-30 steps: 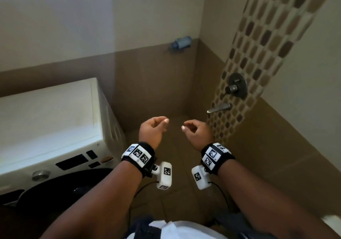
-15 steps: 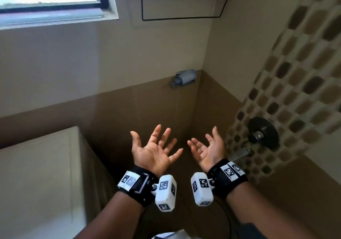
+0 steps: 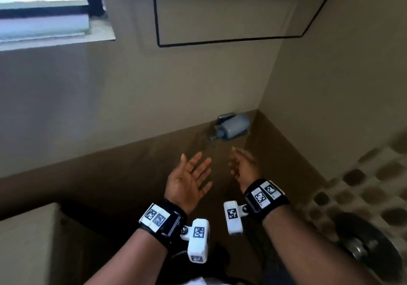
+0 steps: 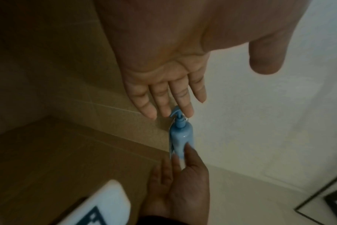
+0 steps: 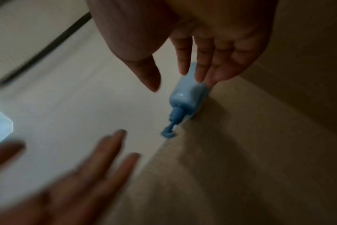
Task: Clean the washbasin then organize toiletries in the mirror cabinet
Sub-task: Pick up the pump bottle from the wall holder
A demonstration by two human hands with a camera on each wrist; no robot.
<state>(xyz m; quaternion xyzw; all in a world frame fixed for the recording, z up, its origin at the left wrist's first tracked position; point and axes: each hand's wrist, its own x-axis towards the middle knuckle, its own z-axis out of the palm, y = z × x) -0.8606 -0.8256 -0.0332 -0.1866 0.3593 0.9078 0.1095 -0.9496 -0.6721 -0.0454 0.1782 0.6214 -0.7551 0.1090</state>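
Note:
A blue-grey pump bottle [image 3: 233, 127] hangs in a holder on the back wall near the corner, its nozzle pointing down-left. My left hand [image 3: 191, 172] is raised below and left of it, palm up with fingers spread, holding nothing. My right hand [image 3: 242, 163] is just below the bottle, fingers straight, also empty. In the left wrist view the left fingers [image 4: 164, 99] point at the bottle's pump [image 4: 178, 115]. In the right wrist view the right fingers [image 5: 206, 60] overlap the bottle [image 5: 187, 92]; I cannot tell if they touch it. No washbasin is in view.
A black-framed panel [image 3: 231, 9] hangs high on the back wall, right of a window [image 3: 44, 16]. A white appliance top [image 3: 26, 245] sits at the lower left. On the right wall are a mosaic tile strip [image 3: 363, 187] and a round shower valve [image 3: 363, 249].
My head view has tilted up from the floor and appliance to the wall. Both hands went from loosely curled to open and rose toward the pump bottle.

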